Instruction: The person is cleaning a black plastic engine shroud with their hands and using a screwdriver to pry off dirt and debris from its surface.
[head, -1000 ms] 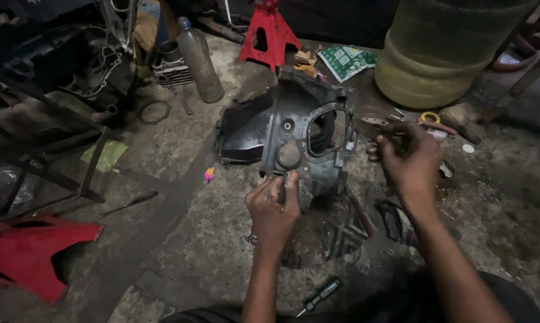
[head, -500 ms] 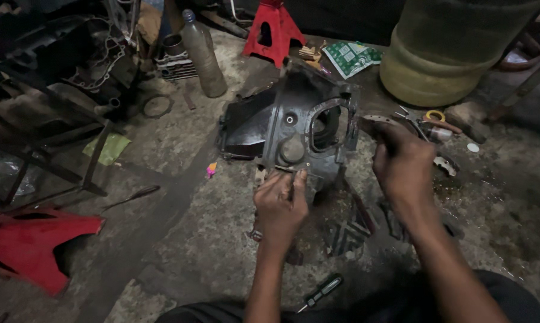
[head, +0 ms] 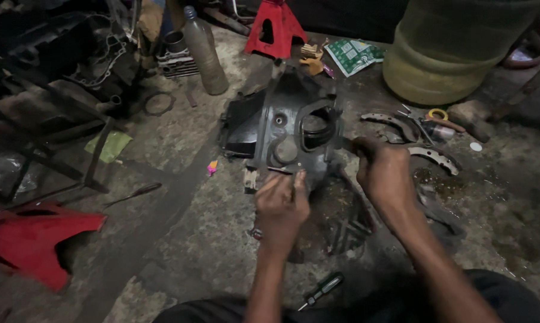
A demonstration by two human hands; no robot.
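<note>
- A black plastic cover [head: 285, 122] lies on the grimy concrete floor [head: 180, 239], its oval opening facing up.
- The left hand [head: 282, 206] reaches in from below, fingers pinched on the cover's near edge, knuckles up, wrist straight.
- The right hand [head: 386, 176] is clenched at the cover's right edge around something thin; what it grips cannot be told. The forearm slants in from the lower right.
- Right of the cover lie curved brake shoes [head: 434, 157] and scissors [head: 428, 116].
- Beyond the cover stand a red jack stand [head: 276, 27], a plastic bottle [head: 205, 54] and a large yellowish drum [head: 455, 51].
- Nearer than the cover lies a green-handled screwdriver [head: 322, 290]; far left, a red panel [head: 34, 239].
</note>
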